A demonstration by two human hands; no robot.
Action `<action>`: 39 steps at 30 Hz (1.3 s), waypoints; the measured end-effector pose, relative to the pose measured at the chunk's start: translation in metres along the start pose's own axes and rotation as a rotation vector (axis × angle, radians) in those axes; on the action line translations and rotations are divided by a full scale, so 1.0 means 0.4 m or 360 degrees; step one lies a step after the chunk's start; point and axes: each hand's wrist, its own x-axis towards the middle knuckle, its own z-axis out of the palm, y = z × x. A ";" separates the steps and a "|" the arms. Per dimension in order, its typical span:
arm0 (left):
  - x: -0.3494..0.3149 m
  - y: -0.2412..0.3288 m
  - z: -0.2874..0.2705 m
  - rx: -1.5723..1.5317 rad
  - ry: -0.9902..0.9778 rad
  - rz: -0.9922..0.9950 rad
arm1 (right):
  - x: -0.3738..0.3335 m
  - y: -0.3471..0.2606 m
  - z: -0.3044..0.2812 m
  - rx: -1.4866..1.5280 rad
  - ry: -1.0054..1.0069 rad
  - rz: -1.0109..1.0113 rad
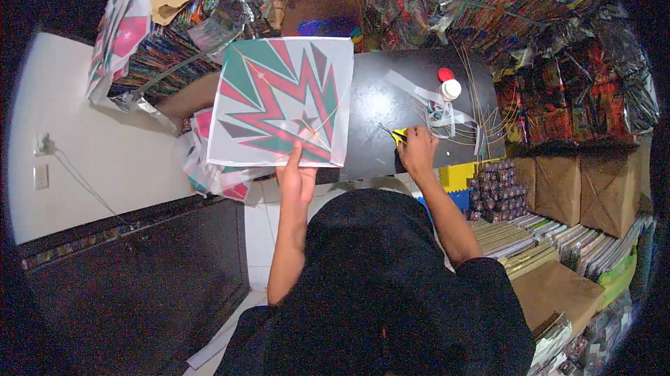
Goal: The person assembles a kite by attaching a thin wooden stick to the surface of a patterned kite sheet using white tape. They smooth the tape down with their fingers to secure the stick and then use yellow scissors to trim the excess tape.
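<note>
In my left hand [297, 179] is a square kite [276, 107], white with red, green and dark angular shapes, pinched near its lower edge with the thumb on its face. Thin sticks show on it, crossing near the lower right corner. My right hand [419, 154] is at the dark table, its fingers closed at the yellow handles of a small pair of scissors [398, 136]. The blades point to the far left, over the tabletop. The fingertips are partly hidden by the back of the hand.
On the dark table [370, 86] are a white bottle [451, 90], a red cap [445, 74], white strips [412, 87] and thin sticks [473, 90]. More printed sheets [202, 149] hang at the left edge. Wrapped stacks crowd the back; cartons [608, 191] stand at right.
</note>
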 end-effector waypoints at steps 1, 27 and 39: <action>0.002 0.000 -0.004 -0.0014 -0.0009 -0.0004 | 0.006 0.001 0.001 -0.0029 -0.0023 -0.0034; 0.005 0.037 0.128 -0.0270 -0.0224 0.0146 | 0.120 -0.076 -0.183 0.1891 0.0382 0.0269; -0.009 0.036 0.158 -0.0314 -0.0216 0.0196 | -0.034 -0.136 -0.317 0.2845 -0.1580 -0.0263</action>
